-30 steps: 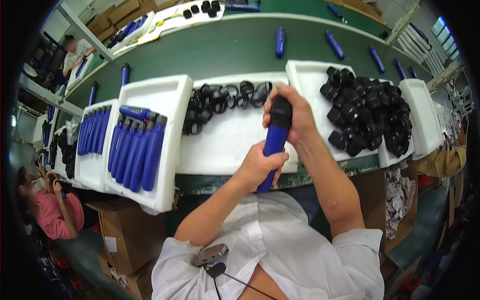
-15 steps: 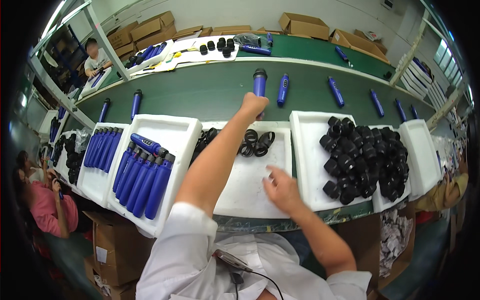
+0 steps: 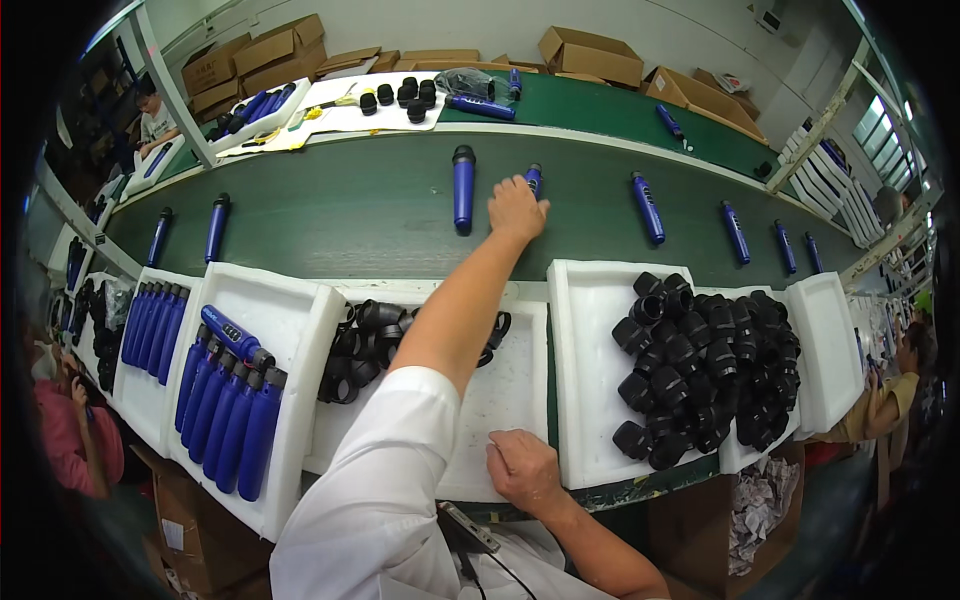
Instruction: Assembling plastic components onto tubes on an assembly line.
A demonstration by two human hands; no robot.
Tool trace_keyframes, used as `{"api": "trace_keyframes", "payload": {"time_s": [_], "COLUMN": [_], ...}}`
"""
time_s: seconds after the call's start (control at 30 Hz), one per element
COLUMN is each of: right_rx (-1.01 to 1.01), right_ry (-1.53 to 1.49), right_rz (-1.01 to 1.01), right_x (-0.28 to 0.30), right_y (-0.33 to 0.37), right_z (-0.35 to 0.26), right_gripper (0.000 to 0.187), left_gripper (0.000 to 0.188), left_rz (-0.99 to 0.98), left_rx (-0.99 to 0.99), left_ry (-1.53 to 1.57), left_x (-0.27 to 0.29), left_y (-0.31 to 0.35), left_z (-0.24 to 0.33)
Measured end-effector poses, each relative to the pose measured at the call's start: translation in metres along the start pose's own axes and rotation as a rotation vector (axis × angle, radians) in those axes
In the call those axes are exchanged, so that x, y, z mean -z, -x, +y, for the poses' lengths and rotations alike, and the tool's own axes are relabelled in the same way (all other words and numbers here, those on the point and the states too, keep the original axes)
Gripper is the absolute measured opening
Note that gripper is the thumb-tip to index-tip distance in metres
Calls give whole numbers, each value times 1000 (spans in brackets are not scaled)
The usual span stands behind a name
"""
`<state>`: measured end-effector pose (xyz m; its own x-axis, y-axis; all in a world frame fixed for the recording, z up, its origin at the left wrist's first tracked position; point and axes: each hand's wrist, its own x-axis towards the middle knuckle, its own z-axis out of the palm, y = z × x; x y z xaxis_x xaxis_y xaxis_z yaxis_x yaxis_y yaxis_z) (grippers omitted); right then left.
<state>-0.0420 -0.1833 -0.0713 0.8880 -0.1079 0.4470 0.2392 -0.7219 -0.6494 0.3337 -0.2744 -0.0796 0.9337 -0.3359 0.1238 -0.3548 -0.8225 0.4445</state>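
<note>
My left hand point(image 3: 517, 208) reaches across the green bench, its fingers closed round a blue microphone handle point(image 3: 535, 178); the lower part of that handle is hidden. Just left of it lies a blue microphone with a black head point(image 3: 463, 190), untouched. Close to my body, my right hand point(image 3: 525, 470) is curled over the middle white foam tray point(image 3: 470, 440), with nothing visible in its fingers. Black ring-shaped parts point(image 3: 350, 355) fill the far left part of this tray, partly covered by my left forearm.
A foam tray point(image 3: 325, 300) of blue handles stands on the left. To the right, another tray point(image 3: 590, 400) holds a heap of black cap-like parts point(image 3: 690, 370). More blue handles point(image 3: 648, 208) lie along the green bench point(image 3: 350, 200). Cardboard boxes point(image 3: 590, 55) stand behind; co-workers sit at both sides.
My left hand has let go of the black-headed microphone and taken hold of the handle to its right. My right hand has drawn back toward my body and curled. The view has shifted.
</note>
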Motion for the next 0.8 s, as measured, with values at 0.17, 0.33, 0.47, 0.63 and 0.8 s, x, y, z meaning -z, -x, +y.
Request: {"api": "trace_keyframes", "payload": {"time_s": [0.17, 0.33, 0.47, 0.63, 0.8], "right_rx": [-8, -69, -151, -185, -231], "right_ry": [-15, -60, -76, 165, 385], "right_rz": [12, 21, -5, -90, -87], "right_x": [5, 4, -2, -16, -42], "right_y": [-4, 1, -3, -57, -99], "right_z": [3, 4, 1, -4, -5], "right_gripper": [14, 12, 16, 31, 31], "left_gripper": [57, 17, 38, 29, 38], "left_rz": [-51, -360, -268, -73, -49], "left_rx": [141, -27, -222, -259, -56], "left_ry": [133, 1423, 1508, 1361, 1396], "left_x": [-11, 96, 208, 268, 258], "left_y": [-3, 19, 98, 205, 312], "left_z": [-5, -35, -42, -51, -84]}}
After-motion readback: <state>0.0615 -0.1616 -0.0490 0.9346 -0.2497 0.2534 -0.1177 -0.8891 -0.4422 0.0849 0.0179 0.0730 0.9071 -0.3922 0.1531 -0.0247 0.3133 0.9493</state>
